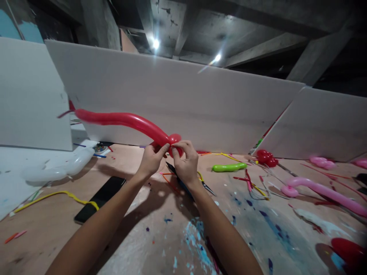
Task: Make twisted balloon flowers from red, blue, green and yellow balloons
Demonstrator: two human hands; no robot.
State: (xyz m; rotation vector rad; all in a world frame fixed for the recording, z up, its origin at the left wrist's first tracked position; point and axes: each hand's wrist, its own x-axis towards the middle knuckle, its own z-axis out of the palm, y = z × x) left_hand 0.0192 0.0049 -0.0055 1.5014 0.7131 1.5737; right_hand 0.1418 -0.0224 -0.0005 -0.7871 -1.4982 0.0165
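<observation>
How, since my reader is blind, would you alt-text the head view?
A person's left hand and right hand hold a long red balloon by its bulbed end above a stained table. A phone lies at left, a green balloon at right.

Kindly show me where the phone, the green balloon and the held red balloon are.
Phone (103, 194): head view, on its dark screen.
Green balloon (229, 167): head view, middle of its body.
Held red balloon (126, 119): head view, middle of its long part.
</observation>
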